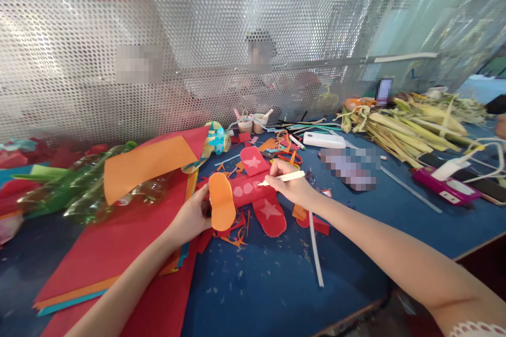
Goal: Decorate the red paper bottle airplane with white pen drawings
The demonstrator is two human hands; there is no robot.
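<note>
A toy airplane [245,201] of red craft sheet lies over the blue table, with an orange rounded strip across its left end. Pale stars mark its red wings, and a row of pale circles runs along its body. My left hand [193,213] is wrapped round the left end, its fingertips partly hidden behind the orange strip. Pinched in my right hand [291,185] is a cream-coloured marker pen [295,175], its tip at the circle nearest that hand. Red and orange scraps [236,238] lie around and under the airplane.
Red, orange and blue craft sheets [118,268] are stacked at left, beside green plastic bottles [85,189]. Behind stands a perforated metal screen [205,26]. At right are a white power bank [324,140], a phone [350,168], a purple device [446,187] and dried husks [411,126].
</note>
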